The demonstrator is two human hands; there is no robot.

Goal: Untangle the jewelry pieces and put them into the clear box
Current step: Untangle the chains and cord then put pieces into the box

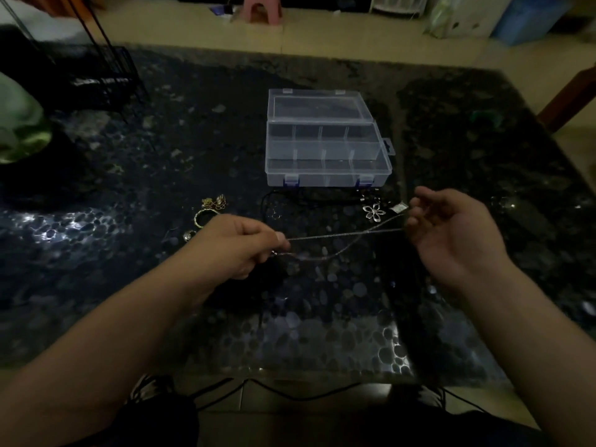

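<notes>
dark pebble-patterned table [322, 333], black wire rack [106, 75], pink stool [261, 8], blue bin [529, 17].

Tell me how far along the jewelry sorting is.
Early. The clear box sits open, its compartments apparently empty. Both hands, left and right, stretch a thin silver chain between them. Gold rings, flower pendant and black cord remain on the table.

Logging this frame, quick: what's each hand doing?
Left hand: pinching one end of the thin chain.
Right hand: pinching the chain's other end.
</notes>
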